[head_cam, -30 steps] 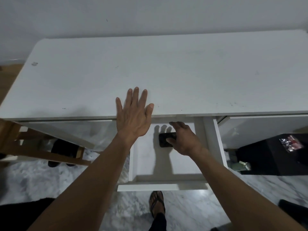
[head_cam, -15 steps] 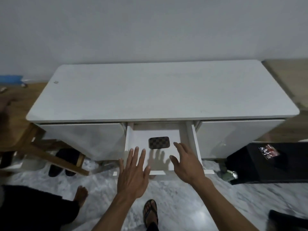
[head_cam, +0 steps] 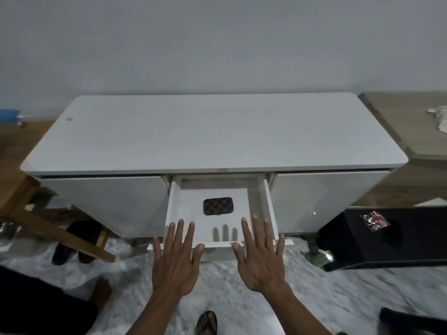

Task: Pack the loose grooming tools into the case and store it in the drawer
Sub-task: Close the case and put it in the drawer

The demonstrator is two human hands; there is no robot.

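The case (head_cam: 218, 205) lies in the open drawer (head_cam: 269, 204). Both hands, left hand (head_cam: 175, 259) and right hand (head_cam: 260, 256), hover empty, fingers spread. Next, likely: push the drawer shut.

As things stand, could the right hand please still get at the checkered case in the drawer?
Probably yes: the drawer is open, the checkered case lies uncovered, and the right hand, empty, hovers at its front edge.
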